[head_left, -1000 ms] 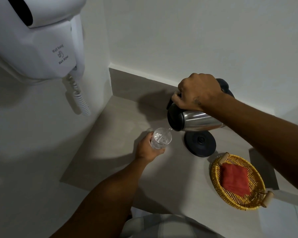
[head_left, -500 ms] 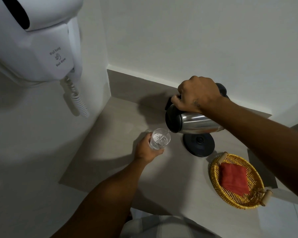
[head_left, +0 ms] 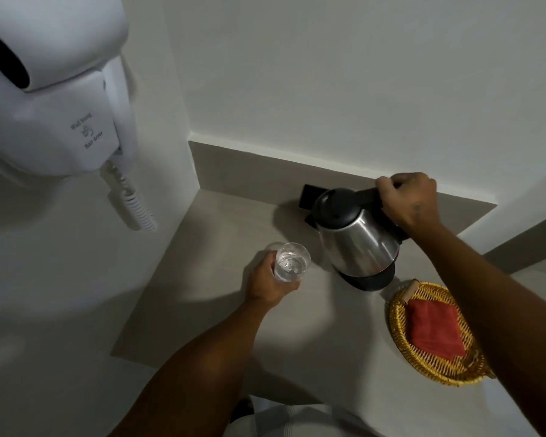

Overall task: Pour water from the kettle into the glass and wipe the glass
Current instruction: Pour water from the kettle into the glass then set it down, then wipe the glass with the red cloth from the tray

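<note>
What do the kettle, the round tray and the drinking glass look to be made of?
The kettle: polished metal body, probably stainless steel, judging by its mirror-like streaks; lid and handle look like matte black plastic. The tray: woven golden wicker or rattan, with visible coiled strands. The glass: clear and see-through, likely glass, though clear plastic can't be ruled out.

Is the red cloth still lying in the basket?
Yes, the red cloth lies folded in the basket, with neither hand touching it.

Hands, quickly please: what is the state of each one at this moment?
Left hand: closed around the glass of water.
Right hand: closed on the handle of the kettle, over its base.
</note>
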The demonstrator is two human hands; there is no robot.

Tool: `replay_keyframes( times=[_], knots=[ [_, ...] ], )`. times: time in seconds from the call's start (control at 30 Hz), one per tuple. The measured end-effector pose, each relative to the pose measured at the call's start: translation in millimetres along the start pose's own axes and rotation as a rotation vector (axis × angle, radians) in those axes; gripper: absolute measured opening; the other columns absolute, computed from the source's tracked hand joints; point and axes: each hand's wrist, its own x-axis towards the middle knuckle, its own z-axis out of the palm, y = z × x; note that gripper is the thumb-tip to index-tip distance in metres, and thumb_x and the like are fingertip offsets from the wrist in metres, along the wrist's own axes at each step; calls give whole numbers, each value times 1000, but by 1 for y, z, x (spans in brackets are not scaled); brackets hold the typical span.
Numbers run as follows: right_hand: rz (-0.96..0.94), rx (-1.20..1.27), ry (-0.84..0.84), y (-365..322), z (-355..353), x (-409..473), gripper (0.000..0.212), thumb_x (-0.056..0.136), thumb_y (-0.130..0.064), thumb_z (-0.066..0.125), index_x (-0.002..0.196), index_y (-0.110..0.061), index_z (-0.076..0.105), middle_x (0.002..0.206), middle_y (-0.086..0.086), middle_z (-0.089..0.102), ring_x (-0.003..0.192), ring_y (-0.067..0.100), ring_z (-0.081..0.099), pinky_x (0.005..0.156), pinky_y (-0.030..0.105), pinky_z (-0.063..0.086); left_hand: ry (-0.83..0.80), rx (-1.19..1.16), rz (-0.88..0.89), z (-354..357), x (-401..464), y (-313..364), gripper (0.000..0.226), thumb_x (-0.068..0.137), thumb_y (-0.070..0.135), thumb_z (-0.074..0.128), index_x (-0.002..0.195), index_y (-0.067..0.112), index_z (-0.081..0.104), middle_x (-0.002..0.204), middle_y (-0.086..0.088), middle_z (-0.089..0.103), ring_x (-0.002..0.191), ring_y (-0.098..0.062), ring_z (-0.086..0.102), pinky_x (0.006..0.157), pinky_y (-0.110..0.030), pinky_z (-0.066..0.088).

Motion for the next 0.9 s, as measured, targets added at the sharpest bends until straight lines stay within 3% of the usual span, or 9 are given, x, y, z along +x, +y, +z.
replay_keyframes(
  times=[0.2, 0.3, 0.4, 0.5, 0.63, 0.8, 0.9],
  knots=[
    [332, 252, 230, 61, -9, -12, 31, 87, -27, 53, 58, -19, 59, 52, -3, 50, 40, 3, 46, 44, 15, 43, -28, -36, -36, 3, 5, -5, 79, 54, 16, 99, 124, 20, 62, 114, -5, 74, 106, -25, 71, 94, -47, 58],
    [432, 295, 286, 82, -9, -17, 31, 87, -25, 52, 58, -18, 55, 52, -2, 47, 38, 2, 42, 43, 17, 40, -46, -53, -49, 5, 8, -8, 84, 54, 14, 99, 128, 17, 60, 116, -6, 74, 107, -26, 72, 95, -47, 58],
    [480, 324, 323, 96, -7, -21, 32, 87, -22, 52, 56, -17, 53, 52, -2, 46, 34, 0, 40, 36, 11, 34, -27, -20, -11, 5, 9, -9, 84, 51, 19, 100, 125, 23, 62, 108, 4, 73, 101, -19, 73, 91, -38, 60],
    [515, 335, 340, 108, -7, -26, 34, 88, -21, 52, 55, -17, 53, 50, -2, 44, 32, -1, 39, 34, 9, 31, -35, -28, -3, 8, 11, -8, 86, 51, 16, 100, 128, 20, 61, 110, 0, 74, 100, -18, 73, 89, -33, 60],
    [529, 336, 346, 120, -4, -33, 34, 90, -20, 52, 56, -17, 55, 51, -1, 45, 35, 1, 40, 36, 11, 32, -50, -12, 21, 8, 12, -6, 87, 51, 13, 100, 129, 21, 62, 102, 10, 72, 90, -5, 71, 72, -4, 51],
    [551, 372, 349, 131, -1, -36, 35, 89, -19, 52, 55, -16, 53, 53, 0, 45, 46, 8, 41, 46, 22, 36, -51, 16, 9, 8, 13, -9, 84, 50, 17, 101, 125, 22, 63, 98, 12, 70, 87, -5, 70, 69, -2, 49],
    [549, 372, 333, 136, -1, -39, 35, 90, -19, 53, 55, -15, 54, 54, 2, 45, 49, 11, 42, 48, 24, 37, -59, 28, 5, 8, 13, -10, 84, 50, 17, 101, 125, 23, 63, 98, 11, 71, 82, 4, 68, 69, -3, 49]
  ],
)
